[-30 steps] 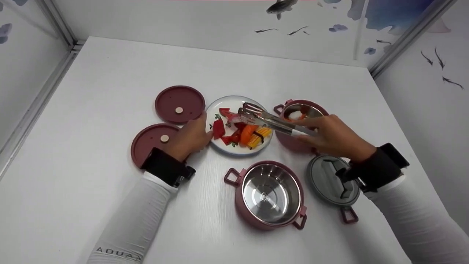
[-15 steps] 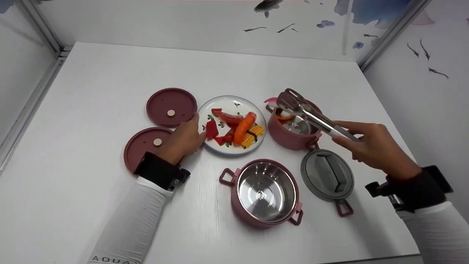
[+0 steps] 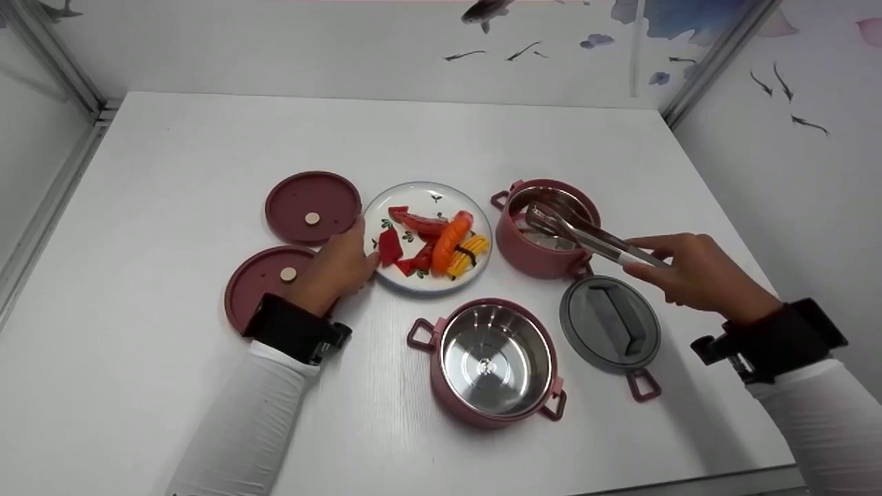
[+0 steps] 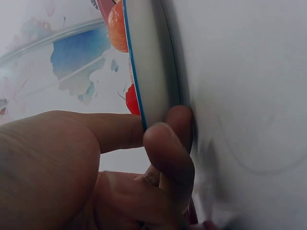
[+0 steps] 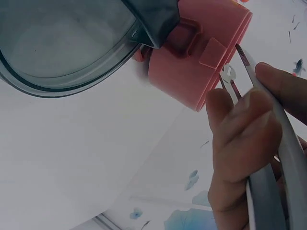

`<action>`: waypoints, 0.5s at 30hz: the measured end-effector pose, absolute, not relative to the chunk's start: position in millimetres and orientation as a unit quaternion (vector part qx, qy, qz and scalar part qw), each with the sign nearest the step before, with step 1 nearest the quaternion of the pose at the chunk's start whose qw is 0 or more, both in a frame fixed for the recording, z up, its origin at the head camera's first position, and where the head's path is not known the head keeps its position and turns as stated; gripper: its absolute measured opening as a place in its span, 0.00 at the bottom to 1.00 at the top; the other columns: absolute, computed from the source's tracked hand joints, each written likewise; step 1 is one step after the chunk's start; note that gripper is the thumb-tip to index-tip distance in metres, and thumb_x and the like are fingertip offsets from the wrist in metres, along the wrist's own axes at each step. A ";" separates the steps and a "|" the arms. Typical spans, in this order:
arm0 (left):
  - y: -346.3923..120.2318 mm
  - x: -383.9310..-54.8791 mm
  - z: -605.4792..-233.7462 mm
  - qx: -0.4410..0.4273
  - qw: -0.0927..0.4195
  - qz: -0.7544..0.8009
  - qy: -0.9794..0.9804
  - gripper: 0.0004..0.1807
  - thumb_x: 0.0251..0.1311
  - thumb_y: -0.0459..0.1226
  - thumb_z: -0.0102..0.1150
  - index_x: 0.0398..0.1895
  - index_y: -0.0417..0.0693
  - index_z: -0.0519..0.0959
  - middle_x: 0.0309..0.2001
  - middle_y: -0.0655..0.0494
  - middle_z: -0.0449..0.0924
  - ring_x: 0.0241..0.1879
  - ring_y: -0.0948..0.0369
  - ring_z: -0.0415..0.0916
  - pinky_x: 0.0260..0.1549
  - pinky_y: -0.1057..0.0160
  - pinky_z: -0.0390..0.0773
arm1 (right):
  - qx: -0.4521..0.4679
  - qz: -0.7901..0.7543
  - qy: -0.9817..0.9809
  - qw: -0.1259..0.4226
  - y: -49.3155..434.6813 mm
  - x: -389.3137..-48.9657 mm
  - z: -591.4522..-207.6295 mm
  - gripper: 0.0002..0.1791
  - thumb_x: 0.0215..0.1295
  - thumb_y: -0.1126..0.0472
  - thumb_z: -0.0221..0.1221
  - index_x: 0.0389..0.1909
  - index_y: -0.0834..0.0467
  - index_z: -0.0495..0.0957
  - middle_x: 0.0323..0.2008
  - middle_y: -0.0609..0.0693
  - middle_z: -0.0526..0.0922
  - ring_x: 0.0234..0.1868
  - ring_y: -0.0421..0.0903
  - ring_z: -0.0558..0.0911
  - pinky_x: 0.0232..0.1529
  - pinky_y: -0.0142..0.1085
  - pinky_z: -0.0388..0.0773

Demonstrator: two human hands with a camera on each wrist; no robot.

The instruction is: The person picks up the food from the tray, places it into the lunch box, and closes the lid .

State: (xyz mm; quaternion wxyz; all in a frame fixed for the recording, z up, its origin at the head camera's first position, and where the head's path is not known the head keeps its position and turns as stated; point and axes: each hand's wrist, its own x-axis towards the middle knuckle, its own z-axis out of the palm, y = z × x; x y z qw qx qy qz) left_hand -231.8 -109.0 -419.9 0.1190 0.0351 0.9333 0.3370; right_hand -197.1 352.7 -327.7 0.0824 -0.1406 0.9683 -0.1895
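My left hand pinches the left rim of a white plate with a blue edge; in the left wrist view its fingertips lie at the plate's rim and underside. On the plate are an orange-topped piece, a yellow piece with a dark band and several red pieces. My right hand grips metal tongs by their grey handles. The tongs' tips are inside the back pink pot. What lies between the tips is hard to tell; something pale and reddish shows beneath them.
A second pink pot with a bare steel inside stands in front. Right of it lies a grey-green lid with a bar handle, beside a dark red loop. Two dark red round lids lie left of the plate.
The tongs have moved right from the plate, carrying a pinkish piece over the back pot's rim, then lowered into that pot. My left hand stays at the plate's rim.
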 end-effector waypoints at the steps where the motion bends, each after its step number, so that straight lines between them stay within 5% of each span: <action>1: -109.4 -231.6 -419.8 0.034 0.119 0.337 0.933 0.40 0.71 0.42 0.51 0.80 0.45 0.46 0.57 0.35 0.77 0.25 0.56 0.82 0.22 0.63 0.78 | -0.140 -0.191 0.968 0.084 351.1 -198.4 -327.7 0.27 0.69 0.48 0.62 0.64 0.58 0.77 0.28 0.51 0.85 0.15 0.42 0.77 0.16 0.35 0.71; 7: -110.7 -229.6 -419.9 0.029 0.123 0.338 0.933 0.41 0.72 0.42 0.51 0.81 0.45 0.44 0.59 0.36 0.76 0.30 0.53 0.83 0.25 0.62 0.78 | -0.150 -0.195 0.966 0.081 341.3 -205.4 -331.4 0.26 0.69 0.50 0.62 0.63 0.59 0.78 0.27 0.52 0.85 0.15 0.41 0.77 0.17 0.34 0.72; 15: -109.8 -229.0 -423.4 0.029 0.122 0.351 0.928 0.39 0.72 0.42 0.51 0.80 0.46 0.46 0.47 0.39 0.81 0.24 0.57 0.80 0.22 0.62 0.77 | -0.147 -0.205 0.965 0.069 335.8 -208.7 -336.8 0.25 0.70 0.49 0.61 0.63 0.57 0.78 0.24 0.52 0.82 0.15 0.42 0.77 0.17 0.34 0.73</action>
